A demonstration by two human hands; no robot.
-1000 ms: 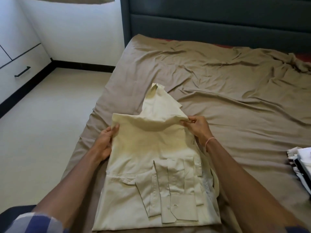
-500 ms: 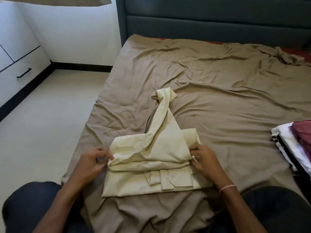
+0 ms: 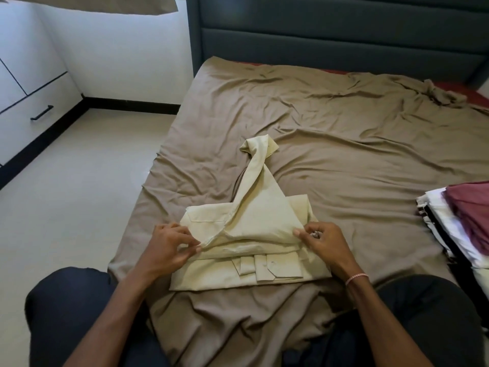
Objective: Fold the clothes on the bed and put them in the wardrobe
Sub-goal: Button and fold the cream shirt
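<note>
- While I look down at the bed, my left hand pinches the cream shirt at its folded edge between thumb and fingertips.
- My right hand grips the opposite edge, fingers curled.
- The shirt lies half folded near the bed's close edge, 1 strip trailing toward the headboard.
- At right sit stacked folded clothes; the wardrobe drawer stands closed.

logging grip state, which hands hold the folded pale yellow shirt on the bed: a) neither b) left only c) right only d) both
d: the left hand and the right hand each pinch one side of the folded pale yellow shirt, which lies on the brown bedsheet
</note>
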